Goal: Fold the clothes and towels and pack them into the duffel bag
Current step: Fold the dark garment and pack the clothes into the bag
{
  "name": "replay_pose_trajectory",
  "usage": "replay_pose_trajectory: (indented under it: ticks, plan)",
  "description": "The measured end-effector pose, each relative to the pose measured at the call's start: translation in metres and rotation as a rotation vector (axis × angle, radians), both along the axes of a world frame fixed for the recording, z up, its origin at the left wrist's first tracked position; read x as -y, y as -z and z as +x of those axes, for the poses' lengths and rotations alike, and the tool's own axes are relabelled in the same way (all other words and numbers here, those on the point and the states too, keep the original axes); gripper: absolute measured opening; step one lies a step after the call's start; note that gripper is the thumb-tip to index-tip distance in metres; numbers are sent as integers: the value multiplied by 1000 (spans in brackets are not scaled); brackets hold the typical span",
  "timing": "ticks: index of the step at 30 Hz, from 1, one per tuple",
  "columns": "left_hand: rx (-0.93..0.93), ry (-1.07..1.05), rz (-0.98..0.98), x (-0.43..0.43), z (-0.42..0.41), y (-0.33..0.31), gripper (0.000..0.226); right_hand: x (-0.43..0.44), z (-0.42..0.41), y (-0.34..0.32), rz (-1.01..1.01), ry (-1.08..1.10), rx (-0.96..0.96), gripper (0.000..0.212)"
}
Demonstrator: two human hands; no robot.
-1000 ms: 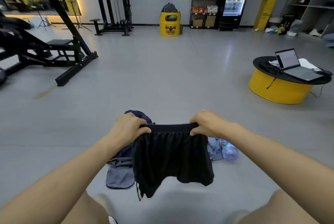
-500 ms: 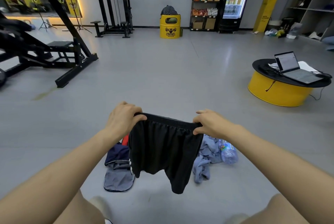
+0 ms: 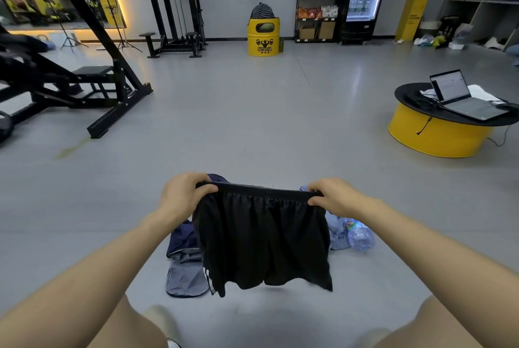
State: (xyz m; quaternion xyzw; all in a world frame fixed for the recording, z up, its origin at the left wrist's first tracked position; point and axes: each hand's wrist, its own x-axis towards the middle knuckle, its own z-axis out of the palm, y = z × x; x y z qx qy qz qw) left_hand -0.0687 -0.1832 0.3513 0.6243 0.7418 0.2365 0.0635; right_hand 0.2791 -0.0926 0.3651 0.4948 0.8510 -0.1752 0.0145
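Observation:
A pair of black shorts (image 3: 264,238) with white side stripes hangs spread out in the air in front of me. My left hand (image 3: 184,196) grips the left end of the waistband and my right hand (image 3: 335,197) grips the right end, pulling it taut. On the floor behind the shorts lies the navy and grey duffel bag (image 3: 182,263), mostly hidden. A light blue garment (image 3: 335,232) lies crumpled to the right of the shorts.
A clear plastic water bottle (image 3: 359,234) lies beside the blue garment. A yellow round table (image 3: 438,134) with a laptop stands at right. Black gym machines (image 3: 70,83) fill the left. A yellow bin (image 3: 263,37) and snack shelves stand by the far wall.
My hands have moved apart and levelled the waistband, so the shorts that hung bunched and tilted half a second ago now hang flat and spread.

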Motion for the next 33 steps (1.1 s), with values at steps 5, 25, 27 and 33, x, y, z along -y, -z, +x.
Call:
replay_pose_trajectory:
  ticks: [5, 25, 27, 33]
  plan:
    - [189, -63, -57, 3, 12, 8, 9, 1, -7, 6, -193, 221, -257, 34]
    - [1134, -160, -304, 21, 122, 6, 31, 47, -84, 25, -250, 240, -519, 29]
    - [1167, -147, -319, 23, 122, 4, 33, 50, -84, 21, -174, 190, -455, 28]
    - [1149, -77, -338, 27, 113, -1, 19, 53, -75, 14, -168, 49, -366, 48]
